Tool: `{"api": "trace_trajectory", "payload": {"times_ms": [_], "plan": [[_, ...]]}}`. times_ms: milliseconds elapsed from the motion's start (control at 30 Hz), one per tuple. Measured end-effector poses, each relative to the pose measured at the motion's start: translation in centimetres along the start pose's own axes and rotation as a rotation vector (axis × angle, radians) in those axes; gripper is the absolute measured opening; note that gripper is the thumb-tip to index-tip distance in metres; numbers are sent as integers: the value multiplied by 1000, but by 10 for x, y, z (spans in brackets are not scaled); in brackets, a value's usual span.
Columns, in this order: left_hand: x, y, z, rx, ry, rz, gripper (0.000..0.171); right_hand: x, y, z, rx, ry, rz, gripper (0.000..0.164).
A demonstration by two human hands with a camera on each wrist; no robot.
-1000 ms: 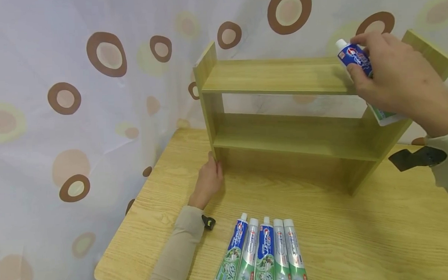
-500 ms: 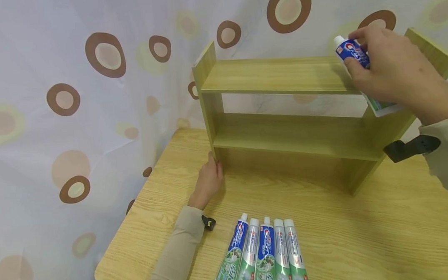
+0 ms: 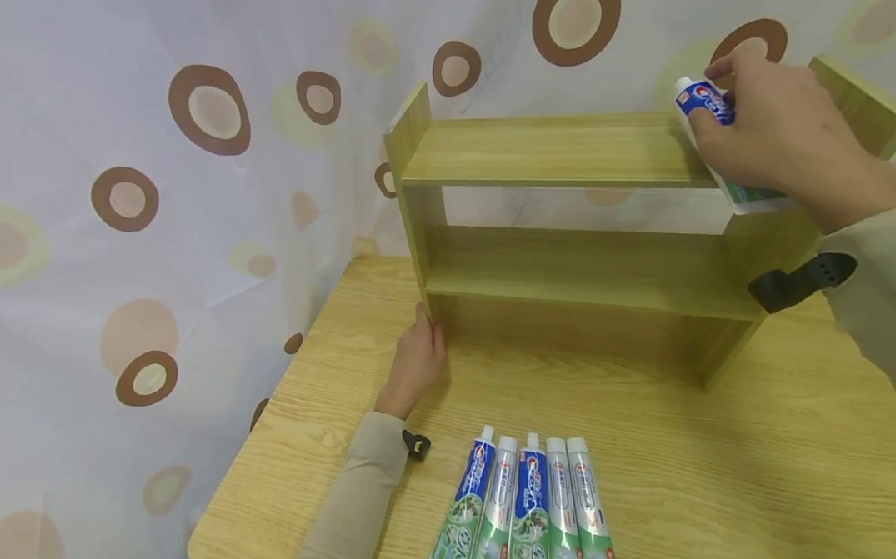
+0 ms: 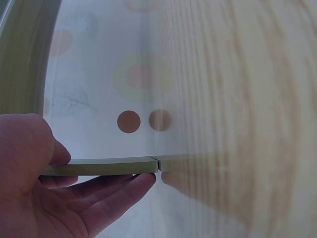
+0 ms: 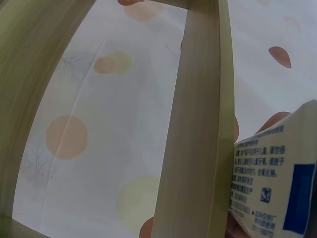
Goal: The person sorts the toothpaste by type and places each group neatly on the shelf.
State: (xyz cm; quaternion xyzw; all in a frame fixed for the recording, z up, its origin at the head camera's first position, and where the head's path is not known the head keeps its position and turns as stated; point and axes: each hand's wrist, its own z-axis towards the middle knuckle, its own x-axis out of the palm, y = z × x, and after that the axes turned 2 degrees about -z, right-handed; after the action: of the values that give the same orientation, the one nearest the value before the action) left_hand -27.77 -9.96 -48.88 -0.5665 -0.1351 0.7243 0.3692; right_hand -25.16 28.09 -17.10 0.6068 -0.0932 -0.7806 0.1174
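Right hand [image 3: 787, 140] curls round toothpaste tube [image 3: 709, 105], tilted at right end of top shelf [image 3: 555, 150], left hand [image 3: 414, 360] grips side panel [image 3: 424, 210]; tube could snag on the shelf if lowered at this slant.

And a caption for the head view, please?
Right-hand grip holding one toothpaste tube near the top shelf, left-hand grip on the wooden rack's side, five tubes in front.

The right hand [image 3: 790, 131] now sits slightly higher in the head view, with the toothpaste tube [image 3: 711, 105]. The tube's crimped end appears nearer the top board's [image 3: 562, 151] front edge; less blue print shows. The sleeve [image 3: 879, 277] and black wrist piece [image 3: 801, 283] have shifted left and up.
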Motion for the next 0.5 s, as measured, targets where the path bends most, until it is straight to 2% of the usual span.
{"api": "trace_trajectory", "payload": {"times_ms": [267, 500], "plan": [[1, 0, 0, 7, -6, 5, 29, 0, 5, 2, 54, -8, 21, 72], [0, 1, 0, 2, 5, 8, 31, 2, 1, 14, 99, 13, 34, 72]]}}
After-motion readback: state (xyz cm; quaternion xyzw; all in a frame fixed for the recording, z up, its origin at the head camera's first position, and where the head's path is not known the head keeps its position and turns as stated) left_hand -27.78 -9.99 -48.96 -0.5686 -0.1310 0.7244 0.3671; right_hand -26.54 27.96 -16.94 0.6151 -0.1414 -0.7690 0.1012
